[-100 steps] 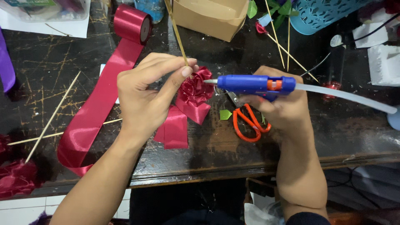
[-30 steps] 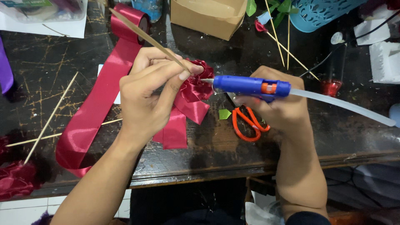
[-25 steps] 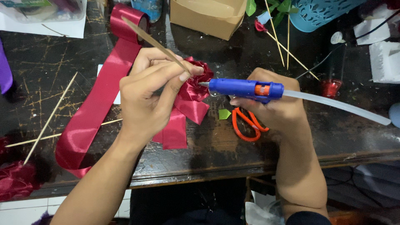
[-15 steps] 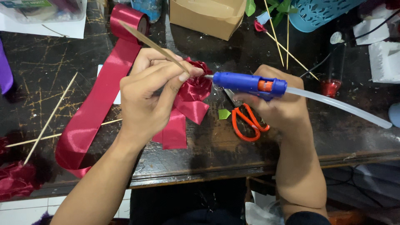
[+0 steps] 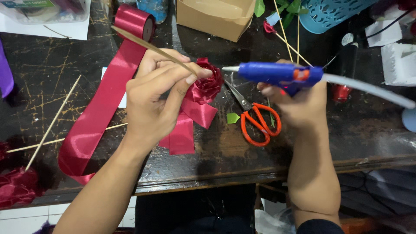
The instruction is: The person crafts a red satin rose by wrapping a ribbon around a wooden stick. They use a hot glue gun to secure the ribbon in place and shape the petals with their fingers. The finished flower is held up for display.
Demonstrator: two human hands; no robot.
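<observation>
Glue gun (image 5: pixel 277 74) gripped in right hand (image 5: pixel 299 102), nozzle just beside ribbon rose (image 5: pixel 207 84) above the table's middle; left hand (image 5: pixel 158 97) pinches rose and wooden stick (image 5: pixel 151 47). Fingertips best kept off the nozzle.

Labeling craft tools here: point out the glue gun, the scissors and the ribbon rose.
glue gun (image 5: pixel 277 73), head view, blue barrel.
scissors (image 5: pixel 260 123), head view, orange handles.
ribbon rose (image 5: pixel 208 82), head view, folded petals.

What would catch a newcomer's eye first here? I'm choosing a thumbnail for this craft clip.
At centre, the left hand pinches a dark red ribbon rose on a thin wooden stick. Just right of it, the right hand aims a blue glue gun at the rose, above orange-handled scissors lying on the dark table.
</observation>
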